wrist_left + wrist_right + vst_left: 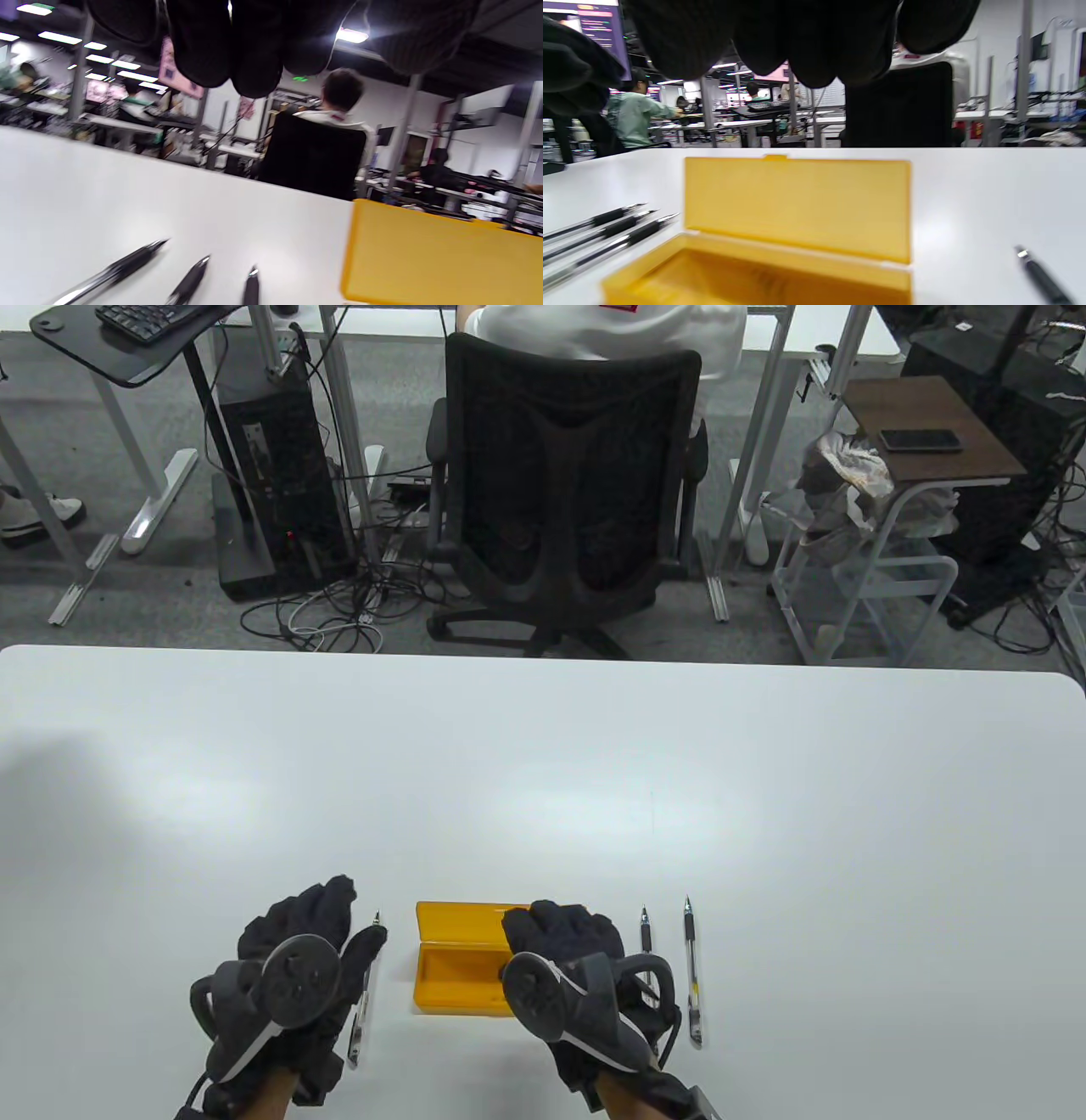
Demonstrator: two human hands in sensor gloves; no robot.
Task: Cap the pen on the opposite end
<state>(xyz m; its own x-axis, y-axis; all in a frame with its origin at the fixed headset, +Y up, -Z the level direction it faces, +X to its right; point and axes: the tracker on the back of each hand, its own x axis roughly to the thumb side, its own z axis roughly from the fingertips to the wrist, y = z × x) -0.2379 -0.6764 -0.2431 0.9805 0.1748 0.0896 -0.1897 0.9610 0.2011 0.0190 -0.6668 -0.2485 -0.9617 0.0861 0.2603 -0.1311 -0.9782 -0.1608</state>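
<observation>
Both hands are hovering near the open yellow pen case (462, 959) — left hand (293, 976) and right hand (577, 976) apparently loose, gripping nothing. Uncapped pens (693, 976) are lying either side — reaching carelessly could roll them away.

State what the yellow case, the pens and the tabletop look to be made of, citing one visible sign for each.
Yellow case: probably moulded plastic, uniform colour, thin lid, matte sheen.
Pens: likely clear plastic barrels with black rubbery grips and metal tips that glint.
Table: smooth white laminate or similar, showing soft light reflections.
</observation>
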